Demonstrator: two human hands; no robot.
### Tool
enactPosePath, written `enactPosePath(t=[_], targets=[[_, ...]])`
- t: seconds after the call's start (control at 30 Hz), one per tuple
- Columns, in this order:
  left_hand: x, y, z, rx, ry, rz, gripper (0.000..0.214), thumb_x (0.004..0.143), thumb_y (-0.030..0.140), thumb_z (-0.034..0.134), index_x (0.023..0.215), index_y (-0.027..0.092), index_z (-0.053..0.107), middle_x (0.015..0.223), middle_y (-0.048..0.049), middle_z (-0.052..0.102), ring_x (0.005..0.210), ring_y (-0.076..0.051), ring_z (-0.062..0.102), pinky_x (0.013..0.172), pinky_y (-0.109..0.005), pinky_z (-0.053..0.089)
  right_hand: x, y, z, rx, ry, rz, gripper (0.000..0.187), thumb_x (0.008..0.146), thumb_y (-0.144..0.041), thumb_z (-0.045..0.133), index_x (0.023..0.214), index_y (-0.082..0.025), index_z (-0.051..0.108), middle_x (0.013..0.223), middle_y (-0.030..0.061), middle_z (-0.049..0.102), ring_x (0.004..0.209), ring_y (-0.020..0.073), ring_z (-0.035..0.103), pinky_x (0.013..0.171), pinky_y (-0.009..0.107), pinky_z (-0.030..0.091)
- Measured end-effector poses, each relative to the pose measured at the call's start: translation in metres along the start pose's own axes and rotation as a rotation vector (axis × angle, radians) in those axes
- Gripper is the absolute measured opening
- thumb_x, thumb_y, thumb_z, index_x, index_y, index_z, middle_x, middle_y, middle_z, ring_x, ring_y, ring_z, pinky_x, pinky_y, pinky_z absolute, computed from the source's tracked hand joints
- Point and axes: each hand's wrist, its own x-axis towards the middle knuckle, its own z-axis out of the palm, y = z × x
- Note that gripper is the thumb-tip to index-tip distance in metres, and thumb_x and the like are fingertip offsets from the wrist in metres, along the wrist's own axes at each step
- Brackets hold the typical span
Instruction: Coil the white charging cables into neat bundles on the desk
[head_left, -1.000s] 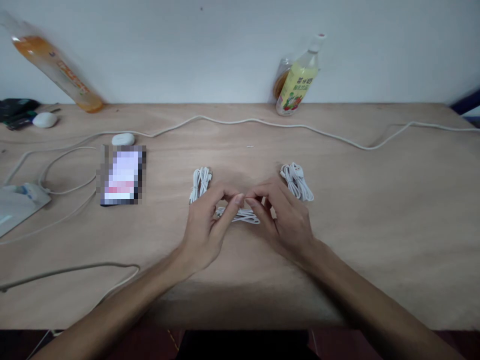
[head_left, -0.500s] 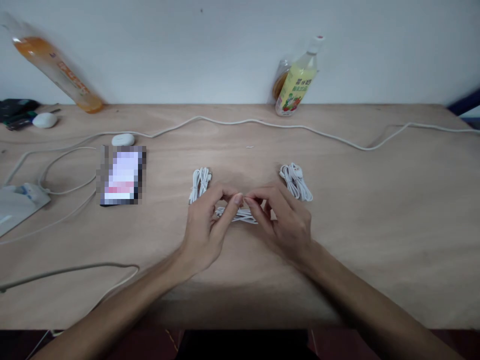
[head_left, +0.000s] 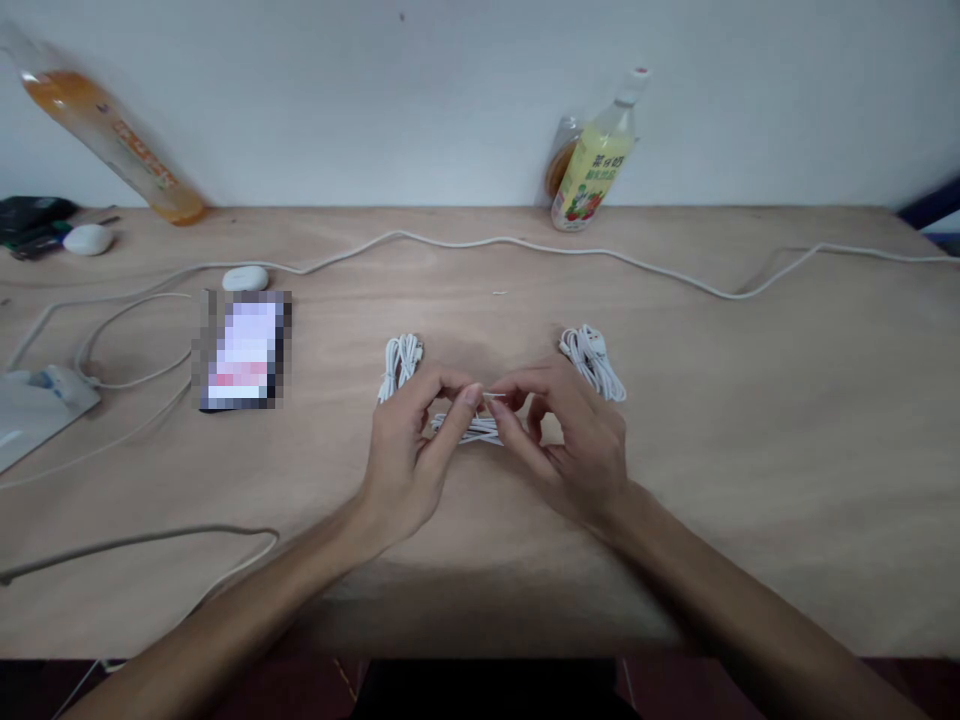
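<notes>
My left hand (head_left: 409,450) and my right hand (head_left: 574,440) meet over the middle of the wooden table (head_left: 750,450). Both pinch a thin white piece between thumb and fingertips, just above a coiled white cable (head_left: 471,430) that lies under them. Whether that piece belongs to this cable I cannot tell. A second bundled white cable (head_left: 400,363) lies just behind my left hand. A third bundled white cable (head_left: 594,362) lies behind my right hand.
A phone (head_left: 244,350) lies at the left, with a small white case (head_left: 245,278) behind it. A long white cord (head_left: 600,255) runs across the back. One drink bottle (head_left: 592,160) stands by the wall, another bottle (head_left: 105,135) leans at far left. A white device (head_left: 34,405) sits at the left edge.
My fingertips have drawn slightly apart, and a thin white piece now shows between them. My right hand has curled in a little. The cable bundles have stayed put.
</notes>
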Motion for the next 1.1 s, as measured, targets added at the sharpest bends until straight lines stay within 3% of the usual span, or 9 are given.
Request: enactPosePath(t=[1.1], targets=[[0.0016, 0.0058, -0.0001, -0.010, -0.013, -0.051, 0.019, 0.107, 0.029, 0.066, 0.091, 0.022, 0.072, 0.085, -0.0005, 0.074, 0.080, -0.017, 0.066, 0.075, -0.031, 0.050, 0.0029, 0.0018, -0.0045, 0.038, 0.001, 0.056, 0.016, 0.105, -0.008, 0.068, 0.105, -0.024, 0.071, 0.091, 0.0006, 0.075, 0.074, 0.0147, 0.067, 0.056, 0.027, 0.053]])
